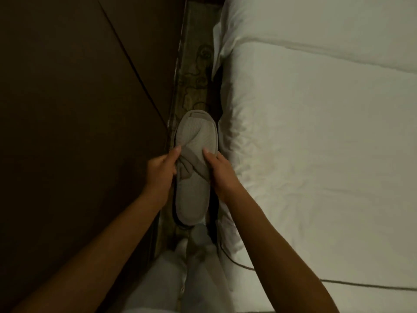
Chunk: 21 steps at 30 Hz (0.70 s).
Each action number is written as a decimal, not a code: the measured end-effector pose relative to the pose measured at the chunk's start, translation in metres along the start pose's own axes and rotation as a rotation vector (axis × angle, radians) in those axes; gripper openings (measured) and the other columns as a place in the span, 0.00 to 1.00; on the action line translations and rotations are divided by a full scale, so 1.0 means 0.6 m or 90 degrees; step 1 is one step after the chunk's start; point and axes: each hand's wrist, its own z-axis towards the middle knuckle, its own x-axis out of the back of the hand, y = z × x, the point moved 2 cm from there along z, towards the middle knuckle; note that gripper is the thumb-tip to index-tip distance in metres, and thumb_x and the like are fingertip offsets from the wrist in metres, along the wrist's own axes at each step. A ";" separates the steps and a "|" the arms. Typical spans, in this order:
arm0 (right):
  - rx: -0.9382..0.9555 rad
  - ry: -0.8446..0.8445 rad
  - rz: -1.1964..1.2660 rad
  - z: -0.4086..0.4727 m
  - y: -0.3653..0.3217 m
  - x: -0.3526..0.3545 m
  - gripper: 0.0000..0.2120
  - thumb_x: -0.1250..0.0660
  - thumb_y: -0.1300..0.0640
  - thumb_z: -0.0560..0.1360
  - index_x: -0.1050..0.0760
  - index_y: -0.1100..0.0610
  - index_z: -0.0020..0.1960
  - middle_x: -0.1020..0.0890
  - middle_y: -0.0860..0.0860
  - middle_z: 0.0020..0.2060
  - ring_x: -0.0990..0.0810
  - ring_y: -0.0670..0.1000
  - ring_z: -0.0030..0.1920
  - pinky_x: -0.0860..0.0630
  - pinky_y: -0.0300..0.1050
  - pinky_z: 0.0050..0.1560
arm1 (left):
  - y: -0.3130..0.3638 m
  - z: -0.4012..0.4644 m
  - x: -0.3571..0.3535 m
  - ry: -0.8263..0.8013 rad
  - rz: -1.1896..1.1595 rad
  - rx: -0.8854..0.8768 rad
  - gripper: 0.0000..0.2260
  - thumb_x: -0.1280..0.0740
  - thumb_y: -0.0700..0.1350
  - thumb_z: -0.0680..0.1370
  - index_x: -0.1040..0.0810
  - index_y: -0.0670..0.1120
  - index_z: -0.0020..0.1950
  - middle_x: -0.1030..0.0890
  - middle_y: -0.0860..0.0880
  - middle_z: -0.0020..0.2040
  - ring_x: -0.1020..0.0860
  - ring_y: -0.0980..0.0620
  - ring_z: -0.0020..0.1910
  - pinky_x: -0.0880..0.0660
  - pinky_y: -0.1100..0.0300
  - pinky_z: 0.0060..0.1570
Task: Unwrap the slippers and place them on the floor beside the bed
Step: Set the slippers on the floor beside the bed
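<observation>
- The person is standing in the narrow gap beside the white-sheeted bed (316, 154), holding the pale grey fabric slippers (194, 159), stacked as a pair, above the patterned carpet floor (194, 71).
- The left hand (161, 168) is pinching the stack's left edge; the right hand (217, 169) is gripping the right edge, thumb on top.
- Both arms are reaching forward and down.
- I am guessing the stack could slip and land askew, perhaps against the bed's overhanging sheet.

Legible text, labels, brands, numbers, signs: none. Slippers (195, 163), bed (316, 154) linen and floor carry no readable marking.
</observation>
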 end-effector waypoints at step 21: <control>0.187 0.280 0.016 -0.736 0.014 0.192 0.19 0.44 0.35 0.81 0.15 0.32 0.43 0.12 0.40 0.45 0.13 0.42 0.47 0.20 0.40 0.48 | 0.010 -0.605 -0.227 -0.674 0.129 0.078 0.29 0.30 0.62 0.72 0.23 0.49 0.68 0.15 0.48 0.59 0.17 0.52 0.59 0.19 0.60 0.52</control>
